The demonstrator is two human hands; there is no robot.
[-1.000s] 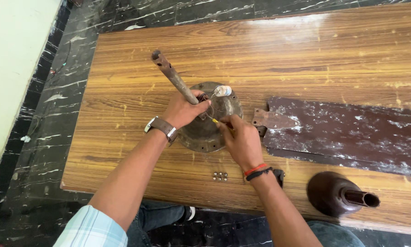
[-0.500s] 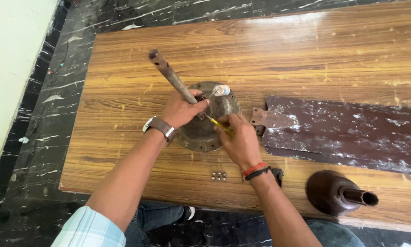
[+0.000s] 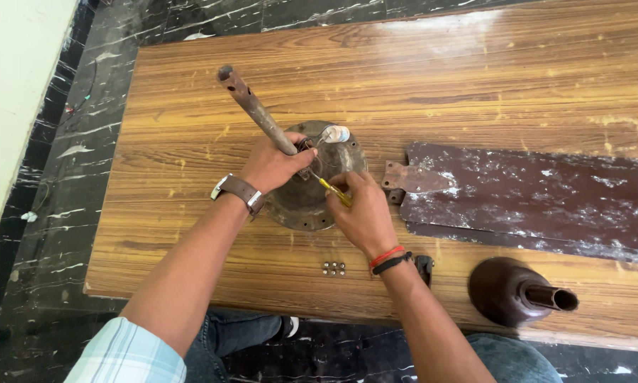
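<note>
Left hand (image 3: 273,164) grips the rusty pipe (image 3: 255,110) where it meets the round metal housing (image 3: 312,186) at table centre; right hand (image 3: 361,213) pinches a yellow screwdriver (image 3: 331,191), tip apparently at the pipe's base. Keep the pipe steady and the tool square. Open wood lies at 12 o'clock; the fan blade (image 3: 531,198) crowds 3 o'clock, loose nuts (image 3: 334,268) sit at 6 o'clock near the table (image 3: 475,78) edge.

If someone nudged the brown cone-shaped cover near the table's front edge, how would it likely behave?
The brown cone-shaped cover lies on its side, so it would probably roll in a curve. It looks like rigid metal, unlikely to flex. It lies close to the table edge and might drop off.
</note>
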